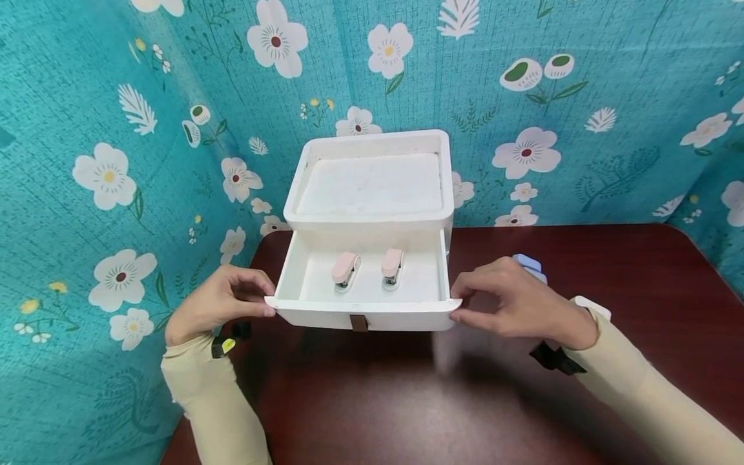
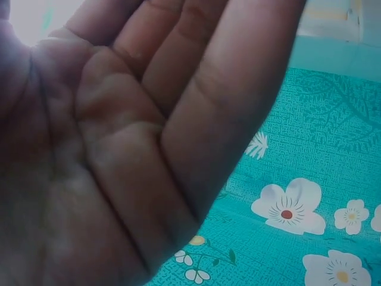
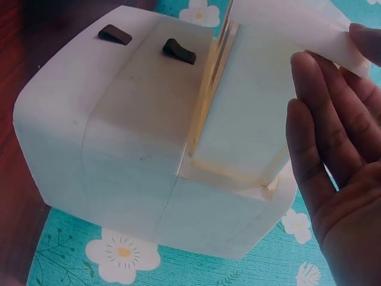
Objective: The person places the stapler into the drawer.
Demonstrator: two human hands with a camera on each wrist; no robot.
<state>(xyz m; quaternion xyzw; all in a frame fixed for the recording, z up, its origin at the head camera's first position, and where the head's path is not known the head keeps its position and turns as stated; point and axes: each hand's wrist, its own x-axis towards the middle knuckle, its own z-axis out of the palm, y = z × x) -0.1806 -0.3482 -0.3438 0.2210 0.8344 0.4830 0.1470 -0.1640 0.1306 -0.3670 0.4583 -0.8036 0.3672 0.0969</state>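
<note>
A white drawer point(image 1: 407, 321) with a brown pull tab point(image 1: 359, 322) is pulled out from the top level of a white drawer cabinet point(image 1: 372, 218). Inside it lie two pink staplers, a left stapler point(image 1: 345, 268) and a right stapler point(image 1: 392, 263), side by side. My left hand point(image 1: 217, 300) pinches the drawer's front left corner between thumb and fingers. At the front right corner, my right hand point(image 1: 511, 298) does the same. In the left wrist view, the palm blocks sight of the drawer.
Lower drawers with dark tabs point(image 3: 180, 52) are closed in the right wrist view. Blue objects point(image 1: 527, 262) sit behind my right hand, partly hidden. A dark red table point(image 1: 360, 400) carries the cabinet. Teal flowered cloth point(image 1: 407, 90) hangs behind and at the left.
</note>
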